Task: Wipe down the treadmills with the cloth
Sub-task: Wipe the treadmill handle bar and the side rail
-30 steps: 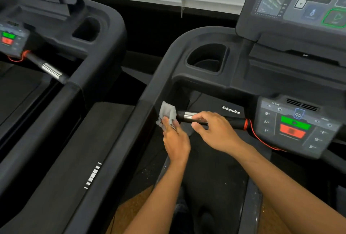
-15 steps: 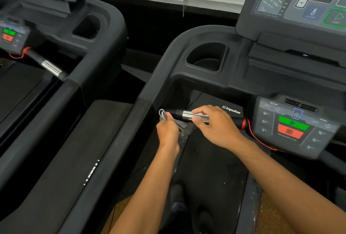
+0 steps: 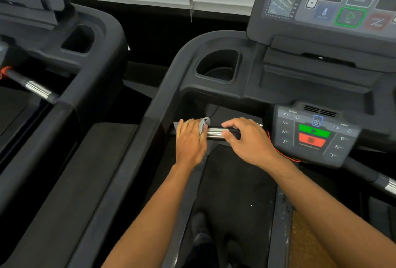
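I stand on the right treadmill [image 3: 167,87], facing its console. A short handlebar with a chrome band [image 3: 215,133] runs from the left frame to the control pod. My left hand [image 3: 189,141] presses a small grey cloth [image 3: 202,124] around the bar's left end; most of the cloth is hidden under the fingers. My right hand [image 3: 246,139] wraps the bar just right of the chrome band, thumb underneath.
A control pod [image 3: 315,134] with green and red buttons and a red cord sits right of the bar. Above are a cup holder [image 3: 218,66] and display console [image 3: 325,4]. A second treadmill [image 3: 70,57] stands on the left. The belt [image 3: 233,192] lies below.
My left hand has carried the cloth from the frame's inner wall onto the bar's left end and closed over it. The right hand has kept its hold on the bar.
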